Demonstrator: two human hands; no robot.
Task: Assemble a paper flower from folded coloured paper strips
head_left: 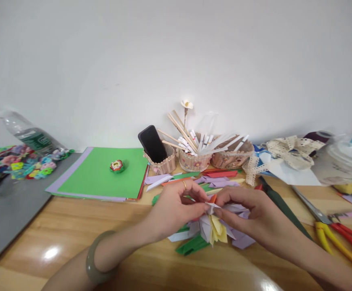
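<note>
Both my hands meet over a wooden table (72,230), pinching a folded paper flower (215,228) with lilac, white and yellow petals and green leaves underneath. My left hand (176,208), with a ring and a green bangle on the wrist, is closed on the flower's top from the left. My right hand (244,210) grips it from the right, fingertips touching a small white folded tip. Loose lilac, green and red folded paper pieces (190,180) lie just behind the hands.
A stack of green and lilac card (100,173) with a small paper flower (116,165) lies at left. Small baskets (194,159) with sticks and a phone (152,144) stand behind. Scissors (336,232), lace ribbon (285,149) and a cup sit right; a bottle (30,135) far left.
</note>
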